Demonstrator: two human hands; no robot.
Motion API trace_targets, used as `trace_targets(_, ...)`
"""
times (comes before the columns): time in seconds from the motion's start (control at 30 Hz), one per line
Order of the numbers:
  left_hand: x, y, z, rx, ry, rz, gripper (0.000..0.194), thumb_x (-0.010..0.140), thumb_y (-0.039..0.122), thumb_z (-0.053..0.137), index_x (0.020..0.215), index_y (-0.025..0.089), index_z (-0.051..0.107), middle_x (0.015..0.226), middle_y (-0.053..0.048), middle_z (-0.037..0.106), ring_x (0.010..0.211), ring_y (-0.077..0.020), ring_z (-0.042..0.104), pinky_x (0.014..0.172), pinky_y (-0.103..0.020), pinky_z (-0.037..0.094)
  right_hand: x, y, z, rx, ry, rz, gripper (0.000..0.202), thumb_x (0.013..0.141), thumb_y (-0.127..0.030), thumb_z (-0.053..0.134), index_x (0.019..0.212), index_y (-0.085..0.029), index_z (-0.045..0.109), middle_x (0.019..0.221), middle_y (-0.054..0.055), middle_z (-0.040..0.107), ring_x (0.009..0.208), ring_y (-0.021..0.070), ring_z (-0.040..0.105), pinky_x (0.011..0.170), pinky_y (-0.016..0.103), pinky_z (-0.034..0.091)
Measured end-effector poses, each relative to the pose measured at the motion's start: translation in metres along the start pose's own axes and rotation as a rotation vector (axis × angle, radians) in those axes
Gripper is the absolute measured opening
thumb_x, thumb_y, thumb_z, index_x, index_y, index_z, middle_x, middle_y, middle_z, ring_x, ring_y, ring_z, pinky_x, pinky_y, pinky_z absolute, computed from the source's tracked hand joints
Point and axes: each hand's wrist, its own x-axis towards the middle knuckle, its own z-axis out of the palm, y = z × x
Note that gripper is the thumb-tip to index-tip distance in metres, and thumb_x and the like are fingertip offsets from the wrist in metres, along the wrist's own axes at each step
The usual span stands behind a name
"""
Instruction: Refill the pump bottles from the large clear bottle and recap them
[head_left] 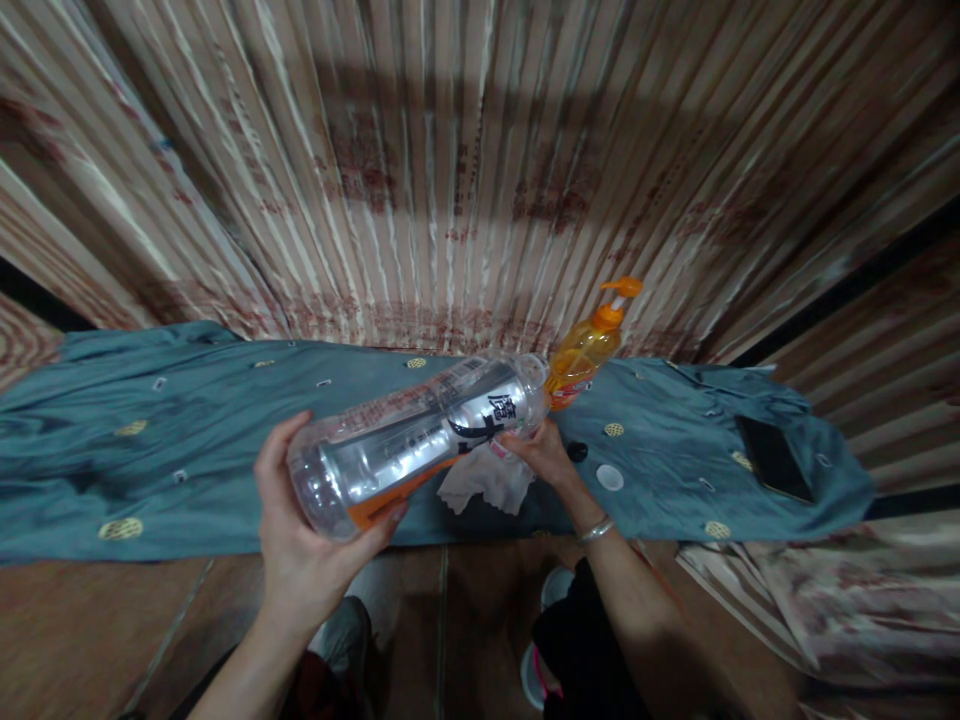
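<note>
A large clear plastic bottle (420, 440) with a silver and orange label is held tilted across the middle, its neck end to the upper right. My left hand (307, 540) is wrapped round the base end. Near the neck end, my right hand (546, 455) grips the bottle from below, some of its fingers hidden behind it. Below the bottle, a crumpled whitish cloth or tissue (487, 485) shows next to my right hand. Just beyond the neck stands an orange pump bottle (585, 355) of yellow-orange liquid, partly covered by the clear bottle.
Teal patterned cloth (225, 440) covers the long low surface. A small black cap (577, 451) and a white disc (610, 477) lie right of my right hand. A dark phone (772, 457) is further right. Behind hangs a pleated curtain (450, 200).
</note>
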Motion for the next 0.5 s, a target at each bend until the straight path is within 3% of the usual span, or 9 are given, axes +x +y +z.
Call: trace_targets(0.5, 0.0, 0.0002, -0.0004, -0.005, 0.0, -0.022, 0.098, 0.061, 0.056, 0.095, 0.15, 0.041, 0.057, 0.14, -0.01, 0.064, 0.121, -0.0427, 0.068, 0.108, -0.069, 0.059, -0.0005, -0.0012, -0.0002, 0.019, -0.007, 0.027, 0.048, 0.061, -0.063, 0.088, 0.084, -0.023, 0.073, 0.088, 0.009, 0.083, 0.082, 0.0283, 0.077, 0.076, 0.041, 0.065)
